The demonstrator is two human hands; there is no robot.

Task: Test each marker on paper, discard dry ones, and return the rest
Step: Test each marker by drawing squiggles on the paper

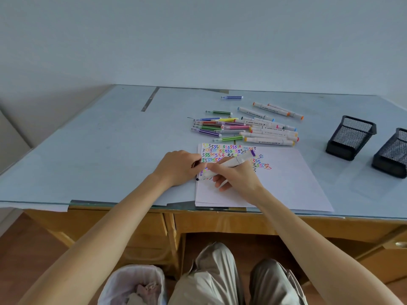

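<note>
White-barrelled and purple-capped, the marker (229, 165) lay slanted in the gripping right hand (237, 177), tip down-left on the paper (286, 183) at the tabletop's near edge, the curled left hand (178, 167), its grasp unclear, steadying the sheet's left edge.

This looks like a plain home study or small office corner. A honey-coloured wooden desk with drawers (141, 230) stands against a bare pale blue-grey wall (198, 40), its top covered by a sheet of glass laid over pale blue paper (99, 150). Two black wire-mesh pen holders (350, 137) stand at the far right of the top, a spread of loose coloured felt-tip markers (246, 126) lies near the back, and white sheets of paper scribbled with coloured zigzags (286, 183) lie at the front edge. Beneath the desk sits a small wastebasket lined with a white plastic bag (134, 285) on a reddish-brown floor (28, 245).
</note>
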